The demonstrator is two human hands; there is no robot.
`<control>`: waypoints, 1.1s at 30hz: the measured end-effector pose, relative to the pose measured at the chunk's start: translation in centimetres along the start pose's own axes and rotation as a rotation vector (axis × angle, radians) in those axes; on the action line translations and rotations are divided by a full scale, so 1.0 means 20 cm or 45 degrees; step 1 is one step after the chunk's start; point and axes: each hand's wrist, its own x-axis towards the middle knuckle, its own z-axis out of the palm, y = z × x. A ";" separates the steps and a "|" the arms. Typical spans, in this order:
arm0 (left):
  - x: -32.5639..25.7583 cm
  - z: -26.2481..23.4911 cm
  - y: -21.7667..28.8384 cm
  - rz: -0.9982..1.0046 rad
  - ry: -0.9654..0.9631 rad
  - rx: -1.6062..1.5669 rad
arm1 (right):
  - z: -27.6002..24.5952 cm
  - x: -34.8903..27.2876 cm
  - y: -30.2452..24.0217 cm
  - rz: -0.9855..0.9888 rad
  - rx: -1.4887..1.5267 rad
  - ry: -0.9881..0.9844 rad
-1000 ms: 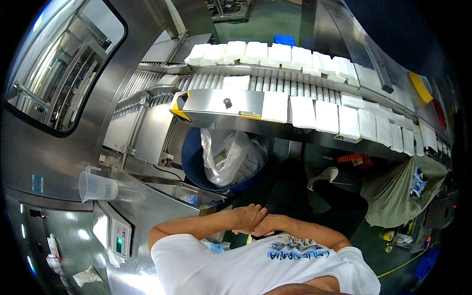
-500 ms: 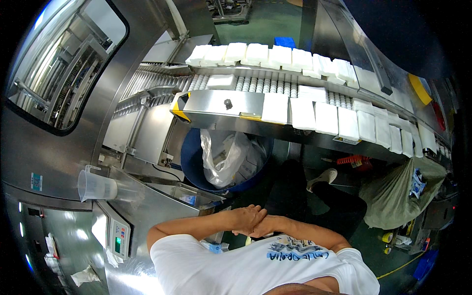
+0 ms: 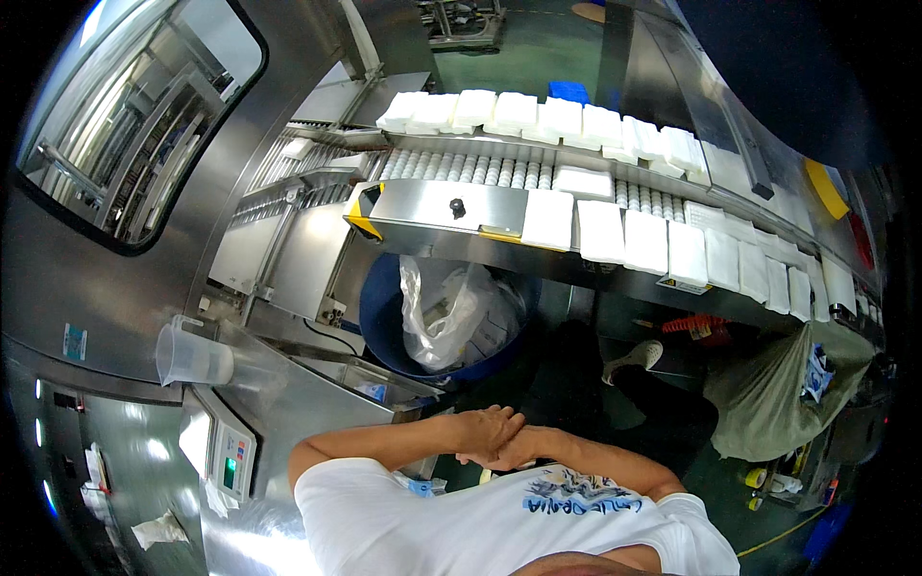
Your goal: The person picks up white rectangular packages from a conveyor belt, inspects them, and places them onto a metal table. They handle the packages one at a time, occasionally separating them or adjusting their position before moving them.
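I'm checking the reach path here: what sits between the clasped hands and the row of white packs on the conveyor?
In the head view, a blue bin lined with a clear plastic bag stands between the clasped hands and the white packs.

A curved steel roller conveyor (image 3: 499, 173) carried white flat packs (image 3: 600, 230) in two rows (the far row crowded edge to edge). On the steel bench (image 3: 288, 384) at the left stood a clear measuring jug (image 3: 192, 355) beside a small scale (image 3: 226, 451).

Brushed stainless-steel machine housing (image 3: 240, 182) with a dark rounded window (image 3: 125, 115) fills the left; a dark green painted floor (image 3: 547, 48) shows beyond, brightly lit overhead.
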 end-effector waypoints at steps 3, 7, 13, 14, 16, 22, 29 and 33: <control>-0.01 0.01 0.00 0.017 0.083 -0.022 | 0.01 0.01 0.04 0.026 -0.050 -0.075; 0.00 0.01 0.00 0.005 0.048 -0.061 | -0.05 -0.03 -0.04 -0.069 -0.091 -0.070; 0.04 0.07 -0.04 -0.017 0.027 -0.014 | -0.01 -0.05 0.02 -0.247 -0.020 0.023; 0.04 0.08 -0.04 -0.006 0.034 -0.013 | -0.01 -0.05 0.03 -0.258 -0.022 0.016; 0.05 0.08 -0.05 0.005 0.039 -0.014 | 0.00 -0.04 0.05 -0.282 -0.027 0.003; 0.05 0.04 -0.03 -0.013 0.038 -0.005 | 0.02 -0.04 0.07 -0.225 -0.047 0.009; 0.03 0.04 -0.02 -0.055 0.051 -0.026 | -0.06 -0.06 -0.01 -0.189 0.008 -0.065; 0.03 -0.01 -0.01 -0.054 -0.013 -0.032 | 0.03 0.03 0.15 -0.322 -0.068 0.031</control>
